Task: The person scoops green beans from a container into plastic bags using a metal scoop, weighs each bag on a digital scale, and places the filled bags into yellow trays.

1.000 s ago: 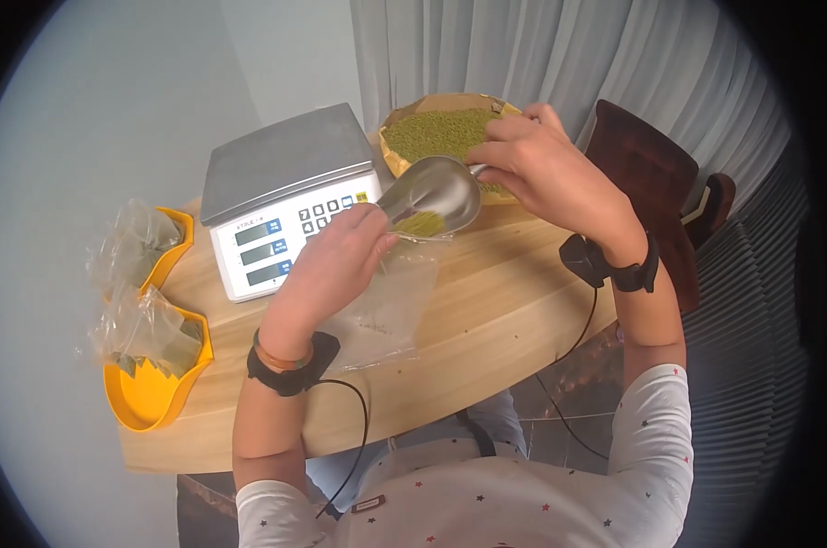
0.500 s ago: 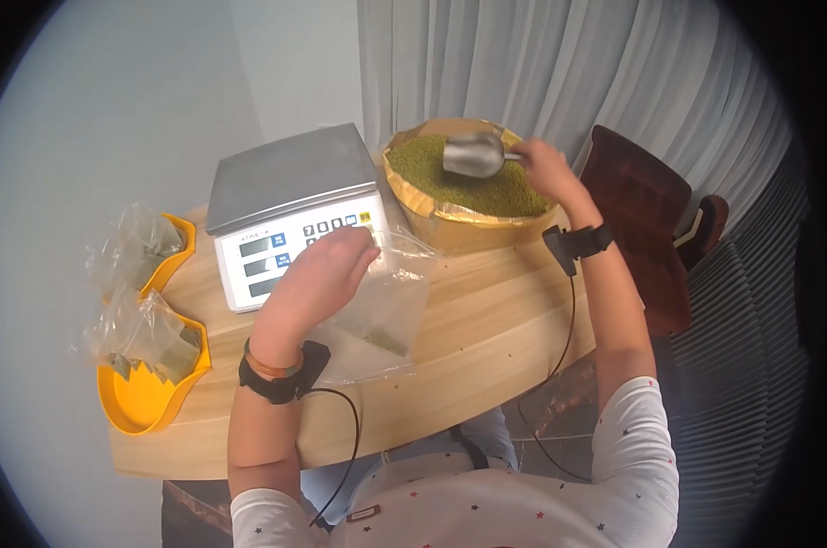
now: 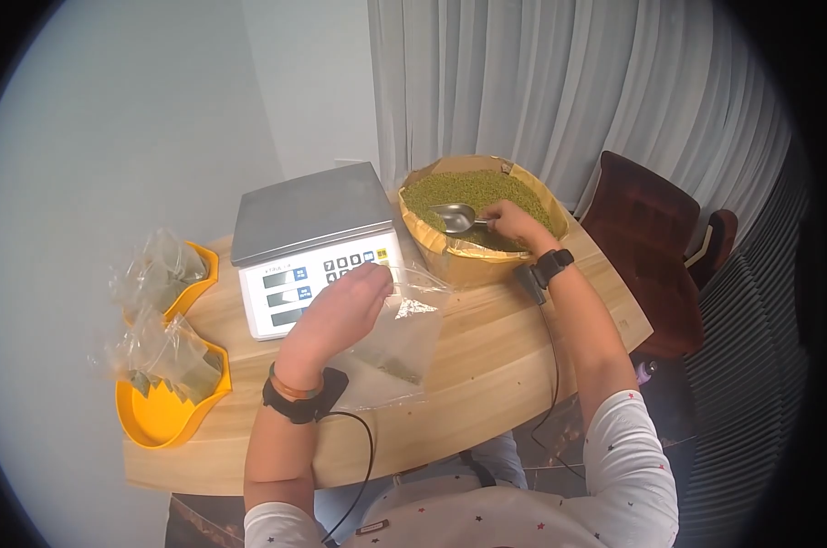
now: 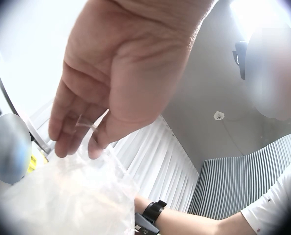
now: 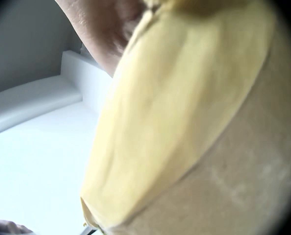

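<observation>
My left hand pinches the upper edge of a clear plastic bag in front of the scale. A little green material lies low in the bag. In the left wrist view, the thumb and fingertips of my left hand meet at the top of the bag. My right hand grips the handle of a metal scoop, whose bowl sits at the surface of small green beans. The beans fill a paper-lined tub. In the right wrist view, the tub's yellowish side covers most of my right hand.
A digital scale with a grey platform stands left of the tub. Two yellow scoop-shaped trays holding filled plastic bags sit on the left of the wooden table. A dark red chair stands at the right.
My right hand has carried the scoop from the bag's mouth over to the tub and down to the beans. Some green material has appeared low in the bag, which my left hand still pinches.
</observation>
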A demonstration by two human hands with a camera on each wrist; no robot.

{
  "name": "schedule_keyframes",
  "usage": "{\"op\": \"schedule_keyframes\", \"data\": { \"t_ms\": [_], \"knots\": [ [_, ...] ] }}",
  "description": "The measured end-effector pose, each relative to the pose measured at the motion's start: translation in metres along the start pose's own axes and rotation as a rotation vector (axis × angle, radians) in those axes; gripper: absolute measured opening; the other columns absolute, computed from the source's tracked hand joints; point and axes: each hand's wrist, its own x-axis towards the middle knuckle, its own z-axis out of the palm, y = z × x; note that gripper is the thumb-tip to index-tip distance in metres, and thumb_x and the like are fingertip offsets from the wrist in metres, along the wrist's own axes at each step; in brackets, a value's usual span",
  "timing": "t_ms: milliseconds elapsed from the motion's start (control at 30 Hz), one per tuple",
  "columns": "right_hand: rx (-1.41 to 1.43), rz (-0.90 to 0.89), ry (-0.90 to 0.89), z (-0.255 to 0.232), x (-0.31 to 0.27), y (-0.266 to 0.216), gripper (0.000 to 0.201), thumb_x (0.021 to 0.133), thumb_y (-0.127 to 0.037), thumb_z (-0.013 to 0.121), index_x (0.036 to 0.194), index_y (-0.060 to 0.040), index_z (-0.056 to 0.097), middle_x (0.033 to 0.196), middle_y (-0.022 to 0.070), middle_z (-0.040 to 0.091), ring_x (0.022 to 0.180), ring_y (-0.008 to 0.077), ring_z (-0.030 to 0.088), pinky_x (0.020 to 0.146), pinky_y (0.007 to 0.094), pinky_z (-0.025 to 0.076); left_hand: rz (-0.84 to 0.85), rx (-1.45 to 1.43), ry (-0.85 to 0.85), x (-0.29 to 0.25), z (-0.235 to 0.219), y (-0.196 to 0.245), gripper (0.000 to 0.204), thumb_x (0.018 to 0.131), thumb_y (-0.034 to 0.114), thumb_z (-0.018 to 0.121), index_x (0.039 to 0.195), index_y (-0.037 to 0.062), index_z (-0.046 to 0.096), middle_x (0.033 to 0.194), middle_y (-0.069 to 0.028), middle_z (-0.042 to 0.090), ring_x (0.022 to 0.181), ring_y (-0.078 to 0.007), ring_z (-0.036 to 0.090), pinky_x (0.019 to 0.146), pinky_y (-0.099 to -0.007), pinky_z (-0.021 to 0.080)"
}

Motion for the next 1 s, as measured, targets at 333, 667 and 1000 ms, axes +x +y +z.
{"op": "schedule_keyframes", "data": {
  "t_ms": [333,667,1000],
  "knots": [
    [0.537,0.185,-0.040,-0.036,-0.032,0.024,0.021,0.092,-0.007,0.067,0.112,-0.0003,0.071,0.094,0.0022,0.069,0.086,0.0116,0.060,0.079,0.0269,0.047,0.028,-0.025,0.004,0.001,-0.004,0.001,0.012,0.096,0.012,0.059,0.099,-0.0005,0.059,0.096,-0.0174,0.062,0.089,-0.0390,0.060,0.076,-0.0438,0.049],
    [0.461,0.078,0.028,-0.074,-0.068,-0.007,0.020,0.093,-0.006,0.068,0.112,0.0005,0.072,0.091,0.0016,0.068,0.085,0.0096,0.059,0.080,0.0259,0.047,0.049,-0.020,0.037,0.000,-0.004,-0.003,0.011,0.095,0.011,0.061,0.098,-0.0004,0.061,0.097,-0.0164,0.063,0.090,-0.0379,0.061,0.077,-0.0430,0.050],
    [0.354,-0.155,-0.150,-0.086,-0.100,-0.101,0.023,0.094,-0.007,0.067,0.115,0.0026,0.069,0.095,0.0036,0.070,0.094,0.0114,0.061,0.086,0.0267,0.048,0.064,-0.042,0.030,0.000,-0.002,-0.005,0.011,0.096,0.010,0.060,0.099,0.0000,0.059,0.096,-0.0164,0.061,0.090,-0.0384,0.059,0.078,-0.0436,0.049]
  ]
}}
